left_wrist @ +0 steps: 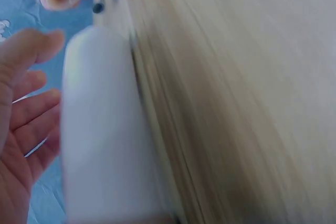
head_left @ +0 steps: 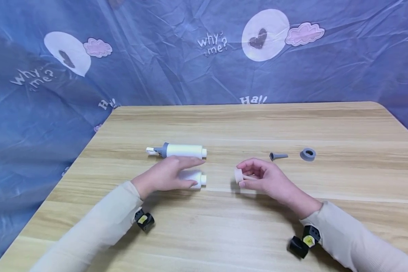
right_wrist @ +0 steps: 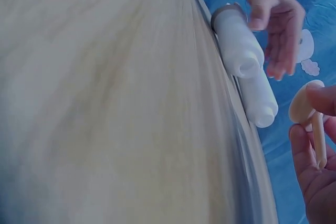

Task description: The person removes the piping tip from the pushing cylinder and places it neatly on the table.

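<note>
My left hand (head_left: 166,174) is over the nearer white cylinder (head_left: 191,177), which lies on its side. Thumb and fingers are spread, and the left wrist view shows them beside the cylinder (left_wrist: 105,129), not wrapped round it. The hand hides most of the cylinder in the head view; a grey collar (right_wrist: 227,10) shows at its far end in the right wrist view. To the right, my right hand (head_left: 270,182) pinches a white round cap with a thin stem (head_left: 238,175) between thumb and fingers, above the table. The stem (right_wrist: 318,140) points back toward the palm.
Behind the left hand lies a second white cylinder (head_left: 184,150) with a grey collar and a white-tipped end piece (head_left: 153,151). A small grey cone-ended tube (head_left: 278,156) and a grey ring (head_left: 308,154) lie beyond the right hand on the wooden table (head_left: 224,234). A blue printed cloth (head_left: 176,56) hangs behind.
</note>
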{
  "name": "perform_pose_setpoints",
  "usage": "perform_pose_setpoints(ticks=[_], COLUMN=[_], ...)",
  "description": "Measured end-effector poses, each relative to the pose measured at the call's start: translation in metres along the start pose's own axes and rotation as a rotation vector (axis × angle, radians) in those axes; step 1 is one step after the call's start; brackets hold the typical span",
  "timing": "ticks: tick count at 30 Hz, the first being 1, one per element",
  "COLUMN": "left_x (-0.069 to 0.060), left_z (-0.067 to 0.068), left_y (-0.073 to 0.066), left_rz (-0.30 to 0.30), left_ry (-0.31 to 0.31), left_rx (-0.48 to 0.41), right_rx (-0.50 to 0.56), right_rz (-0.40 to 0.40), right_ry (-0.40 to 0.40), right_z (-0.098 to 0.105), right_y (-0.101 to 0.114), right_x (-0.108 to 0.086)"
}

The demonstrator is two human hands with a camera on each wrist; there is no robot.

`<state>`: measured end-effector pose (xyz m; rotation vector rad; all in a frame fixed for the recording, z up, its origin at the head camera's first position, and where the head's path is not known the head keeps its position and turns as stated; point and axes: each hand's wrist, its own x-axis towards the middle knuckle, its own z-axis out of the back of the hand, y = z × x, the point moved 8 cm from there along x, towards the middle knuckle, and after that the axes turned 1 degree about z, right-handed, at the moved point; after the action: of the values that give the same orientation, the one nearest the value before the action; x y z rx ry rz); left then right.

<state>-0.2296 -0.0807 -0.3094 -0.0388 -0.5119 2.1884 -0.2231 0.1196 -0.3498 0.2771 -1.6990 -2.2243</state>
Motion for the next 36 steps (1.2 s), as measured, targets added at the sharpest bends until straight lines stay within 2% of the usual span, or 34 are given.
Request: perform_pose_setpoints(ticks=[3,6,9,11,16,22,27,33,36], left_x=[0.007,0.015,0.022,0.025,0.032,0.036,0.039,0.04,0.039], left_z=[0.005,0.006,0.003,-0.001,-0.01,-0.018,-0.023,-0.022,-0.022], left_y=[-0.01,-0.018,-0.026,-0.031,-0.041,-0.046,-0.05,-0.051,-0.051], left_rz=[-0.026,-0.001,0.038,0.052,0.064,0.075,0.058,0.038,0.048], left_ry=[-0.119,-0.222,-0.282,-0.304,-0.336,-0.373,-0.403,-0.447,-0.456], left_rx=[-0.087,-0.249,-0.401,-0.461,-0.531,-0.615,-0.679,-0.683,-0.666], right_rx=[0.006,0.008,0.016,0.015,0.017,0.056,0.094,0.114,0.118], right_rz=[0.006,0.013,0.02,0.021,0.005,0.004,0.016,0.042,0.044], right_ry=[-0.007,-0.023,-0.033,-0.041,-0.05,-0.03,-0.018,-0.01,-0.004], right_z=[0.003,0.006,0.008,0.009,0.009,0.006,0.004,0.003,0.002], right_y=[0.002,0.005,0.007,0.008,0.01,0.013,0.015,0.017,0.017], right_x=[-0.002,-0.004,-0.004,-0.004,-0.005,-0.006,-0.006,-0.006,-0.006])
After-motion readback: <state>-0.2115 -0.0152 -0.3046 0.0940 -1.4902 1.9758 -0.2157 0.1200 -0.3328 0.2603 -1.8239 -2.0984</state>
